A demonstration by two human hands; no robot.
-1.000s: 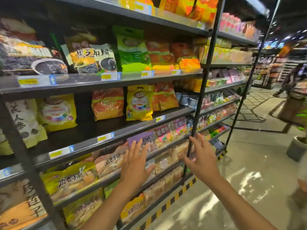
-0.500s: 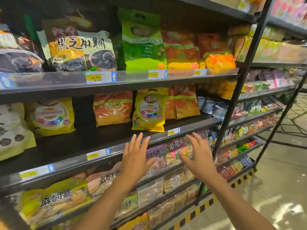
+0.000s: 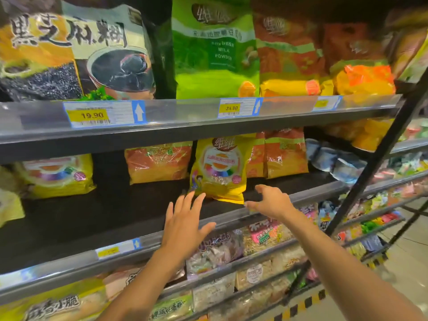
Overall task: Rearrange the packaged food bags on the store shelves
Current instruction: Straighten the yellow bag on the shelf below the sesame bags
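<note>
A yellow food bag (image 3: 221, 167) stands upright near the front of the middle shelf (image 3: 129, 218). Just below and left of it is my left hand (image 3: 185, 224), fingers straight and spread, fingertips close to the bag's lower left corner. My right hand (image 3: 269, 201) reaches toward the bag's lower right corner with fingers loosely bent, holding nothing. Orange bags (image 3: 158, 162) stand behind it on the left, and more orange bags (image 3: 286, 152) on its right. Another yellow bag (image 3: 58, 176) sits far left on the same shelf.
The upper shelf (image 3: 185, 121) carries a black sesame bag (image 3: 76, 47), a green soy milk powder bag (image 3: 215, 47) and orange bags (image 3: 291, 52). A black upright post (image 3: 379, 156) stands at right. Lower shelves hold snack packs (image 3: 261, 237).
The view has closed in on the shelves. Both hands have risen from the lower shelf level to the middle shelf, right by the yellow bag's bottom corners.
</note>
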